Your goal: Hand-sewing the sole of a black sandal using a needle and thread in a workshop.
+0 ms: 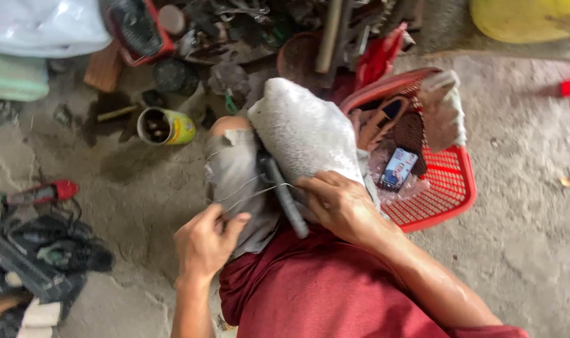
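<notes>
Left hand (205,241): grip closed, pinched on the end of a thin thread (250,191) and drawing it taut.
Right hand (336,203): grip clamped over the grey shoe (304,134), pressing it down on the lap.
Shoe: lay sole-up across the knee, directly under the right grip, its dark sole edge (286,200) between both hands.
Thread: ran from the left grip across to the sole edge.
Beyond the right grip: a red basket (451,188) holding sandals and a phone.
Beyond the left grip: a yellow tin (168,126) on the floor.
Risk: the thread looked thin; a hard pull might have snapped it, or the shoe might have slid off the knee.
</notes>
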